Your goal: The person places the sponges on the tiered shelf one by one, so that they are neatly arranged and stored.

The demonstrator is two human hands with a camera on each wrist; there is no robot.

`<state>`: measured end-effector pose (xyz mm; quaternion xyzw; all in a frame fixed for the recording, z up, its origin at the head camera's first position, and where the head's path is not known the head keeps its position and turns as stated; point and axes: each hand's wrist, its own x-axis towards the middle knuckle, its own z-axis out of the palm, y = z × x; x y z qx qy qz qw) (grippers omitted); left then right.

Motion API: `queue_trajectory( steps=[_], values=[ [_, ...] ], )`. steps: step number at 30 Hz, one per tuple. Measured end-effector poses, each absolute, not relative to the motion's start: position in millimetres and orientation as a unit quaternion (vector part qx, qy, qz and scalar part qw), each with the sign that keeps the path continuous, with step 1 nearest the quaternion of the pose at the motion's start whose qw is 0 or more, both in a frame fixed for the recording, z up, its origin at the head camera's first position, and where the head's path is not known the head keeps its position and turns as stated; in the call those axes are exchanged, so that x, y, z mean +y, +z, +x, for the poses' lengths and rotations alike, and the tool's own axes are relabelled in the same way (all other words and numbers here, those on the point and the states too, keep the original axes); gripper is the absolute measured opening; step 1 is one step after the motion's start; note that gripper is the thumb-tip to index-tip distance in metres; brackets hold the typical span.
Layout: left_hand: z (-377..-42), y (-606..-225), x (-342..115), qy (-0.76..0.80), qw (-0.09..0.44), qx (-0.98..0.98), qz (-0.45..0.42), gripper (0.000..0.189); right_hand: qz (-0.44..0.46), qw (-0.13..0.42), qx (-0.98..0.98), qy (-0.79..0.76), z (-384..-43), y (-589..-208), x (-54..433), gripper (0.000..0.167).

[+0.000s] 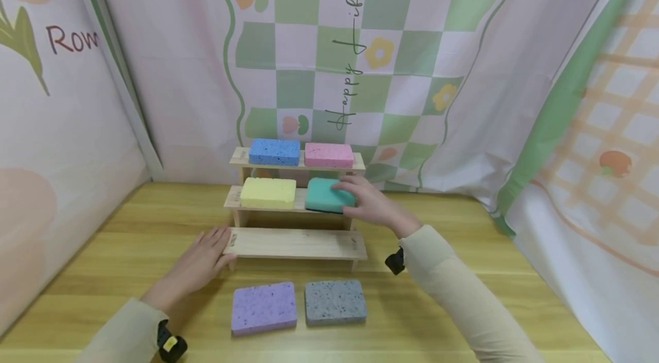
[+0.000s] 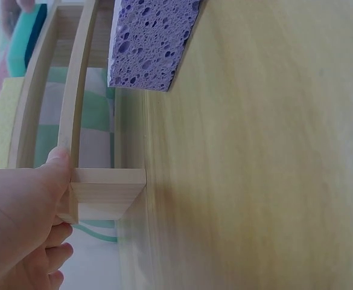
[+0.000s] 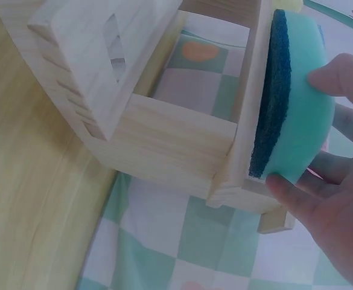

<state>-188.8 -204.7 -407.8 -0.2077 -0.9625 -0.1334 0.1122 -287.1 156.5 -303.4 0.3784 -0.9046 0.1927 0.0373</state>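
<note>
A three-tier wooden rack (image 1: 296,243) stands on the table. My right hand (image 1: 372,203) holds a teal scouring sponge (image 1: 320,196) at the right of the middle tier; the right wrist view shows its dark scrubbing layer (image 3: 271,99) against the board, with thumb and fingers about the teal part. At the rack's left end, my left hand (image 1: 199,257) grips the lowest board, thumb on one face and curled fingers at the other in the left wrist view. Beside the teal sponge lies a yellow sponge (image 1: 268,192). Blue (image 1: 274,151) and pink (image 1: 329,154) sponges occupy the top tier.
In front of the rack, a purple sponge (image 1: 264,307) and a grey speckled sponge (image 1: 335,302) lie side by side on the wooden table (image 1: 427,317). A checked cloth (image 1: 340,54) hangs close behind the rack, and more curtains (image 1: 592,180) enclose both sides.
</note>
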Motion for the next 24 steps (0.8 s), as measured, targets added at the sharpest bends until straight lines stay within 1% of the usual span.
queue_trajectory(
  steps=[8,24],
  values=[
    [-188.8,-408.2,-205.2,-0.135,0.11,-0.962,-0.209,0.059,0.384,0.043,-0.904,0.184,-290.4,-306.3,151.4,0.041],
    [-190.0,-410.4,-205.6,-0.13,0.112,-0.963,-0.21,0.059,0.379,0.049,-0.906,0.184,-292.6,-309.9,148.5,0.04]
  ],
)
